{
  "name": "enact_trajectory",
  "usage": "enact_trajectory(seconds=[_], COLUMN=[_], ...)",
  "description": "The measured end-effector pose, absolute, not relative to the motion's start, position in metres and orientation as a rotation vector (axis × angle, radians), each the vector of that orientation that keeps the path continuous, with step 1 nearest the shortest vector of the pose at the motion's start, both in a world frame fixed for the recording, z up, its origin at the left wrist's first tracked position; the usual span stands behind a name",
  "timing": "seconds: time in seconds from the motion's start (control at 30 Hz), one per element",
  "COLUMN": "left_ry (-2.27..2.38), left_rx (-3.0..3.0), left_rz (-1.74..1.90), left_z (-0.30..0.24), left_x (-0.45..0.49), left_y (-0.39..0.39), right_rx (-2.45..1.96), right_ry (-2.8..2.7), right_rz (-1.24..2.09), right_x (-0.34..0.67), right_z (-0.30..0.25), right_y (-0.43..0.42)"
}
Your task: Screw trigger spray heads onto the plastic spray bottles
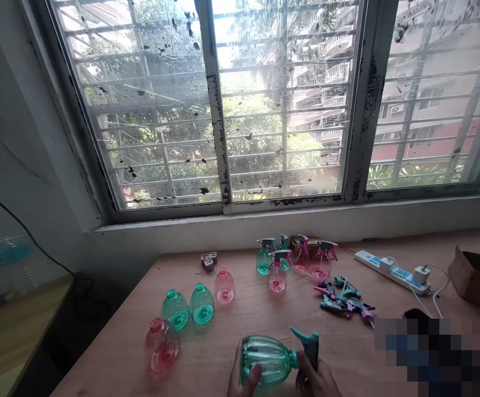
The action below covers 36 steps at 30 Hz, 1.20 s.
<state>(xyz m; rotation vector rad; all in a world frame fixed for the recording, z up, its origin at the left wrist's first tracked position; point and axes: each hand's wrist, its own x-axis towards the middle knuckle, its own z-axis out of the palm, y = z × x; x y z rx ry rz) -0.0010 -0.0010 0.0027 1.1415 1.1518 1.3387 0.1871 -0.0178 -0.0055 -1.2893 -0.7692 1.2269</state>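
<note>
A clear green spray bottle [267, 358] lies sideways between my hands, low in the head view. My left hand [246, 380] is wrapped round the bottle's base end, thumb across its side. At the neck, the fingers of my right hand [316, 377] close on the spray head [311, 347], which is dark with a green trigger and sits on the bottle's mouth. Whether it is fully screwed down I cannot tell. To the left stand open bottles without heads: a red one [162, 350], two green ones [201, 304] and a pink one [225, 286].
Several bottles with spray heads [278, 275] stand near the wall. Loose spray heads [343, 300] lie in a pile at right. Beyond are a white power strip [392, 271] with cables, a cardboard box [477, 281] and small dark blocks [209, 263]. A blurred patch covers the lower right.
</note>
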Motion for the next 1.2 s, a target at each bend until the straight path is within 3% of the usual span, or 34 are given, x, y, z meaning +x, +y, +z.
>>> enact_trajectory(seconds=[0.23,0.53,0.83,1.2], left_ry=[1.162,1.026,1.37,1.395], left_rx=[1.201,1.551,1.855,2.137], left_rz=[1.222,1.006,1.021,0.769], left_z=[0.02,-0.001,-0.014,-0.009], left_x=[0.0,0.005,0.014,0.016], left_y=[-0.018,-0.011,-0.006,-0.012], right_rx=[-1.299,-1.147,-1.125,-1.171], right_ry=[-0.821,-0.972,-1.372,-1.453], right_rz=[1.329,0.926,0.647,0.258], right_x=[0.196,0.206,0.165,0.143], right_z=[-0.001,0.019,0.04,0.011], right_y=[-0.021,-0.01,-0.002,0.111])
